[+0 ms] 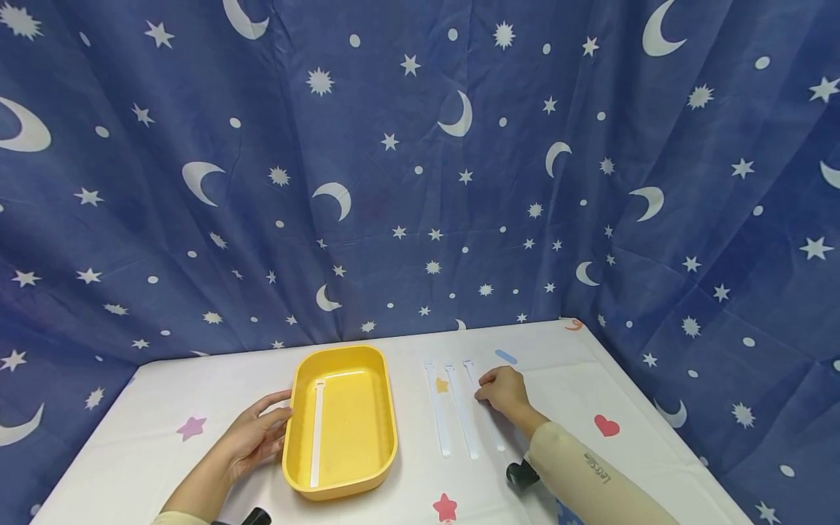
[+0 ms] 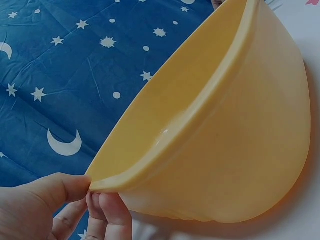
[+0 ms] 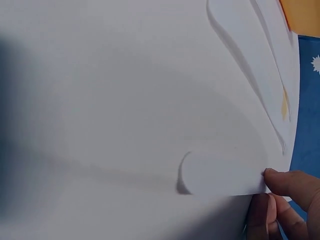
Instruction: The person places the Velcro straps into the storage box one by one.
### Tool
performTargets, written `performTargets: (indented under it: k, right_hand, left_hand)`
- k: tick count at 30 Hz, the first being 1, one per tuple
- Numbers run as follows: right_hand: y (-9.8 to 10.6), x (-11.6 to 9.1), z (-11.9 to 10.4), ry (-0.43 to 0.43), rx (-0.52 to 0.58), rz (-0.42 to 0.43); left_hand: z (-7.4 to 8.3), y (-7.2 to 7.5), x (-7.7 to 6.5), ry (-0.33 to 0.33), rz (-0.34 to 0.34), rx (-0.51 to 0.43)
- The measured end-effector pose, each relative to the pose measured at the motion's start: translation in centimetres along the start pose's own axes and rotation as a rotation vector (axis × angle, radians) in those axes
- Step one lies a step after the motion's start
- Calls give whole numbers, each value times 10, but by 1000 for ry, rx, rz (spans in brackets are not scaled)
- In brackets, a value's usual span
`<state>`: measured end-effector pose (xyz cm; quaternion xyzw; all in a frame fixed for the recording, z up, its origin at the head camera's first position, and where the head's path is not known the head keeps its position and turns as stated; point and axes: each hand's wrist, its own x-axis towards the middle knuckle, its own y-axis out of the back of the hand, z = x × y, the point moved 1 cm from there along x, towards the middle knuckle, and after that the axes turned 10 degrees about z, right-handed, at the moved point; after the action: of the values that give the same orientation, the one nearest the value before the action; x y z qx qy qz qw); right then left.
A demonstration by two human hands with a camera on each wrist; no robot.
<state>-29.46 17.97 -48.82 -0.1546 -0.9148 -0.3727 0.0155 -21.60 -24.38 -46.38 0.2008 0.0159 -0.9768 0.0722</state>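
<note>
My left hand (image 1: 257, 435) pinches the left rim of a yellow plastic basin (image 1: 341, 483). In the left wrist view the thumb (image 2: 70, 187) lies on top of the rim and curled fingers sit below it. Inside the basin lies one white strap (image 1: 318, 437) with a slotted head, along the left side. To the basin's right, my right hand (image 1: 504, 391) pinches the rightmost white strap (image 1: 494, 432) near its slotted end. The right wrist view shows this strap's rounded end (image 3: 215, 176) over the cloth; the pinched part is hidden by the fingers.
Two more white straps, a left one (image 1: 437, 412) and a middle one (image 1: 462, 412), lie side by side between basin and right hand. A white cloth (image 1: 551, 496) printed with coloured shapes covers the table. Blue curtains (image 1: 407, 219) with moons and stars stand behind and at the right.
</note>
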Motion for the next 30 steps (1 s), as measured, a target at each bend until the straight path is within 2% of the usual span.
performTargets:
  k: [12,18,24,30]
  right_hand:
    - [0,2,1,-48,23,-8]
    - [-1,3,3,-54,73,-3]
    - [-2,3,3,-55,71,-8]
    - [-1,5,2,-127,100,-35]
  left_hand:
    - [0,1,1,6,-8,-9]
    - [-1,1,0,13,-8,-29]
    - [-1,1,0,17,-8,-22]
    - [-1,1,1,17,-8,-32]
